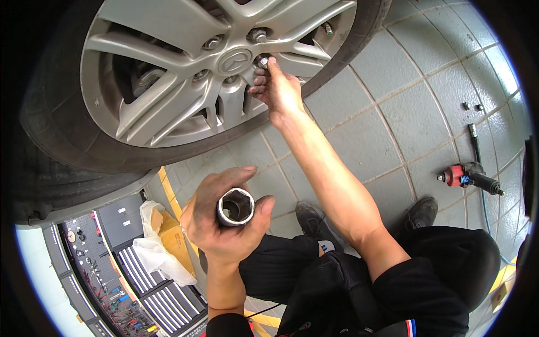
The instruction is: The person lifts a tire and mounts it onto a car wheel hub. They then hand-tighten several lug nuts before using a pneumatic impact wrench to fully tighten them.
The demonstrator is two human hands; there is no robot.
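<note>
Up at the far centre of the head view, the right hand (279, 90) reaches out along a straight forearm to the silver multi-spoke alloy wheel (168, 73). Its fingertips are pinched on a small silver lug nut (263, 60) just right of the round hub cap (234, 59), thumb and forefinger closed round the nut, other fingers loosely curled below. Nut sits at the hub's right side, touching the wheel face; whether it is seated on its stud cannot be told. Other lug nuts (258, 35) show round the hub, above and left.

Near centre, the left hand (222, 216) is wrapped round a short steel cylindrical impact socket (236, 206), fingers and thumb closed on its barrel. Socket's long axis points roughly up toward the camera, open hex mouth facing the viewer, not toward the wheel. Socket lies well apart from the nut, nearer and slightly left of it; right hand is the one on the nut, left hand is the nearer to the body.

Right side, on the grey tiled floor (404, 90), a red and black pneumatic impact wrench (469, 177) lies with its hose (475, 140) running far, well apart from both hands. Two small loose nuts (471, 106) lie farther right. Near left, a dark tool drawer cabinet (112, 269) and a white plastic bag over a brown cardboard box (160, 241).
</note>
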